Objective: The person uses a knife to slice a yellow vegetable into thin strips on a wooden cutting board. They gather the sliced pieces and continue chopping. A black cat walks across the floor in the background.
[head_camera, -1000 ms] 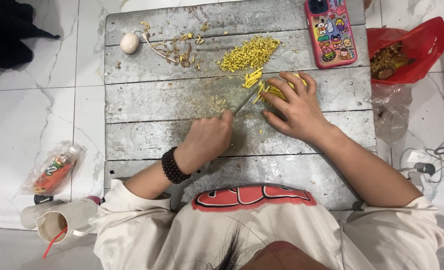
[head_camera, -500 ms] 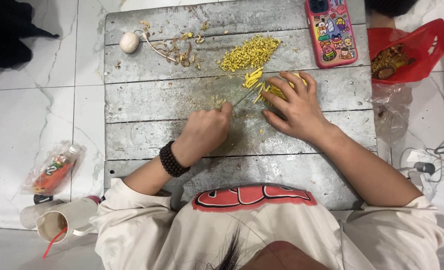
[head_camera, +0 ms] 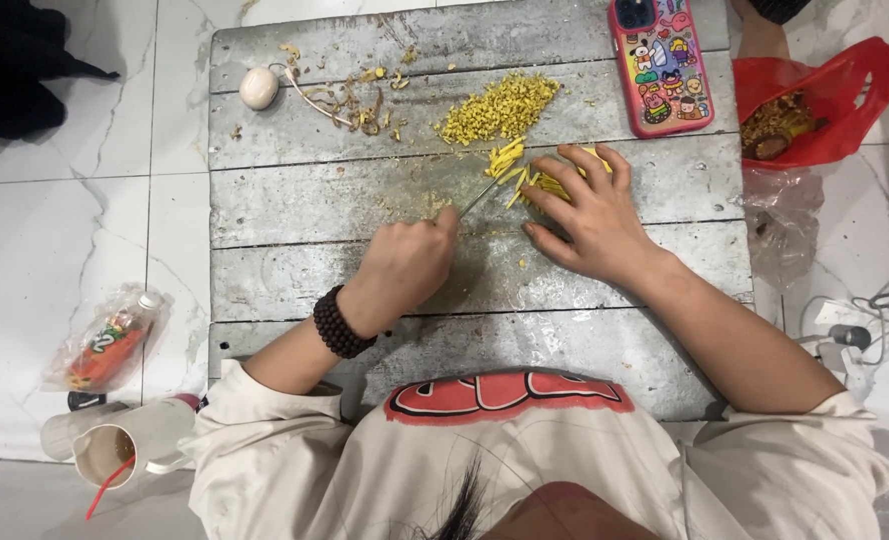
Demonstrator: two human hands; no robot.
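Gripping a thin knife (head_camera: 477, 198) in a closed left hand (head_camera: 405, 262), a person seated at a grey plank board (head_camera: 295, 200) on the marble floor slices yellow strips (head_camera: 510, 160), which the right hand (head_camera: 585, 215) pins down with fingers spread just beside the blade. Fingertips resting that close to the edge could be nicked if the knife skids on the rough, grooved wood. Beyond the hands lie a heap of chopped yellow bits (head_camera: 500, 108), brown peelings (head_camera: 350, 100), a pale round bulb (head_camera: 259, 87), a pink phone (head_camera: 661, 62) and a red bag (head_camera: 815, 100), crowding the board's far edge.
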